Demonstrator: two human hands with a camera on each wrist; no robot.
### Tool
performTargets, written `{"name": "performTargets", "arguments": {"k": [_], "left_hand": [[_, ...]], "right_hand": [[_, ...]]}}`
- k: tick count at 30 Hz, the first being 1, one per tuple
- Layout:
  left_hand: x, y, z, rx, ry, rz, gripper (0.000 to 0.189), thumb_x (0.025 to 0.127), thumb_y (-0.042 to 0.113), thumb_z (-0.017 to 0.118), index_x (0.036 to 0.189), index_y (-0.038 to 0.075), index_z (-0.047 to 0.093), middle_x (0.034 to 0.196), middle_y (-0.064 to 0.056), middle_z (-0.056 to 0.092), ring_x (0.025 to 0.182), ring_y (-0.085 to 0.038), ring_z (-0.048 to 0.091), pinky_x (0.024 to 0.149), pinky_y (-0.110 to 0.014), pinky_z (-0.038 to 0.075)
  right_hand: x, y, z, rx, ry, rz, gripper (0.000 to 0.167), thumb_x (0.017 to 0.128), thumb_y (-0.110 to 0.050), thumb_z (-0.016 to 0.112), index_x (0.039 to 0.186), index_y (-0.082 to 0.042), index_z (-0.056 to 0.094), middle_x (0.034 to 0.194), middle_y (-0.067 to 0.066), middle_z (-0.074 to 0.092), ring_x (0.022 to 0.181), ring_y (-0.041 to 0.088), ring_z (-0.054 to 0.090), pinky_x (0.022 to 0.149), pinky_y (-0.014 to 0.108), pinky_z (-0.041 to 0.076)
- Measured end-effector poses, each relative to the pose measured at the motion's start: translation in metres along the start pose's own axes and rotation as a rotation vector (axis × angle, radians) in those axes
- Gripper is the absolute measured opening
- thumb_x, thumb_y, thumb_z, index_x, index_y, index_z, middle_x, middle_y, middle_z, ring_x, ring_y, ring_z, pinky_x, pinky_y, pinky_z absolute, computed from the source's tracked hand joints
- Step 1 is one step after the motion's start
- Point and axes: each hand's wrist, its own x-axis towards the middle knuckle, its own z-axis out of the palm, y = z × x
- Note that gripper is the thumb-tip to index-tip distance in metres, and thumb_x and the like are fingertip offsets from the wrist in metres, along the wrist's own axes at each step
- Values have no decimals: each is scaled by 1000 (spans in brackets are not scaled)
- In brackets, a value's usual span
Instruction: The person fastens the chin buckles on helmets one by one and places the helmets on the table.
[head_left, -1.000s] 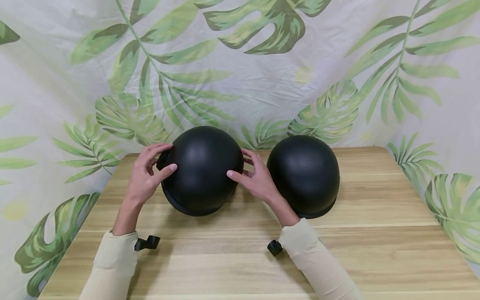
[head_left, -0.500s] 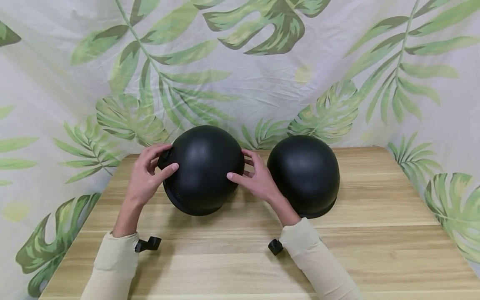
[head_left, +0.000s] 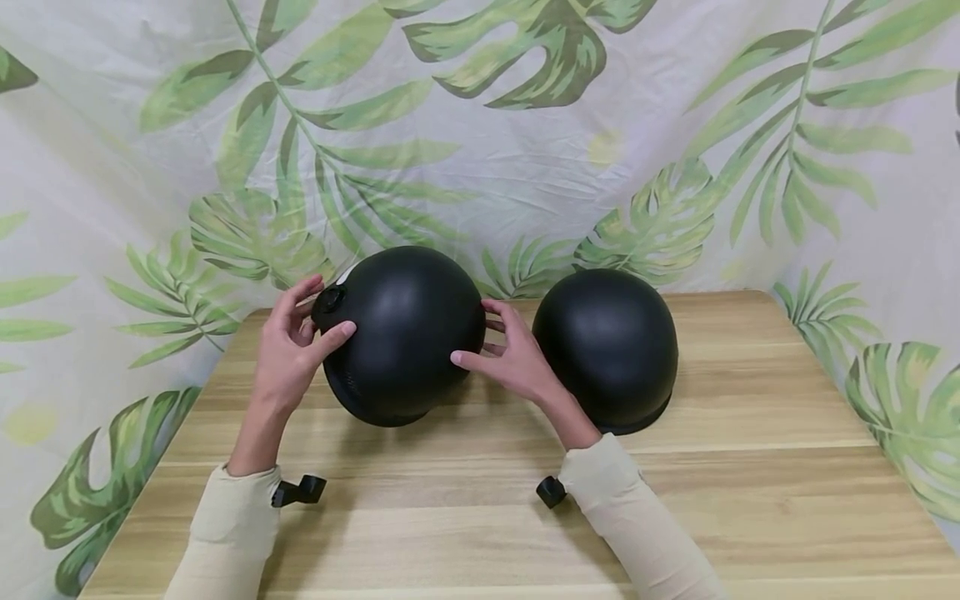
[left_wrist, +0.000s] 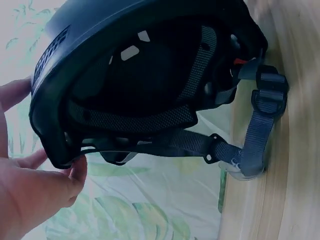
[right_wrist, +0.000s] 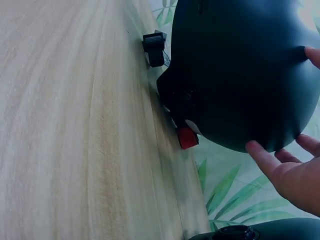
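Note:
A black helmet, tilted with its left side raised, is held between both hands at the table's back left. My left hand grips its left rim, thumb on the shell and fingertips tucked behind. In the left wrist view the padded inside shows, with a dark chin strap and a plastic strap slider hanging near the table. My right hand holds the right side, its thumb in front and the other fingers around the back. A red buckle piece hangs below the shell in the right wrist view.
A second black helmet sits dome up on the wooden table, close behind my right wrist. A leaf-patterned cloth hangs along the table's back edge. Black wrist mounts stick out from both sleeves.
The held helmet has risen slightly and tipped further, so a round black fitting on its left side now shows. My left fingers have shifted upward a little. The second helmet stays put.

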Motion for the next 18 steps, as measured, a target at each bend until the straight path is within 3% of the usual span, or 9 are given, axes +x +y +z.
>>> {"name": "performTargets", "arguments": {"k": [4,12,14,18], "left_hand": [[0,1,1,-18,14,-1,76,88,-6,79,156,7,49,146,2,50,130,-15,53,104,-10,47],[-2,6,6,-147,46,108,69,84,-22,73,148,2,57,138,-7,62,124,-21,59,106,-18,51],[-2,8,6,-124,42,92,67,86,-19,73,148,2,57,137,-6,62,123,-19,61,104,-16,51],[-4,11,5,13,31,8,61,92,-3,77,150,5,58,136,3,60,119,-10,62,99,-10,52]], "right_hand": [[-1,0,-1,5,3,17,91,86,-34,89,160,-25,38,166,3,36,149,31,49,116,50,52],[-3,0,-3,52,29,-39,81,90,-29,84,159,-21,44,166,5,38,150,33,46,118,54,49],[-3,-1,-4,68,32,-54,78,91,-27,84,158,-20,45,165,7,40,150,35,47,117,56,49],[-2,-2,-5,87,40,-73,74,91,-24,83,157,-18,48,162,7,43,149,35,49,117,55,50]]}}
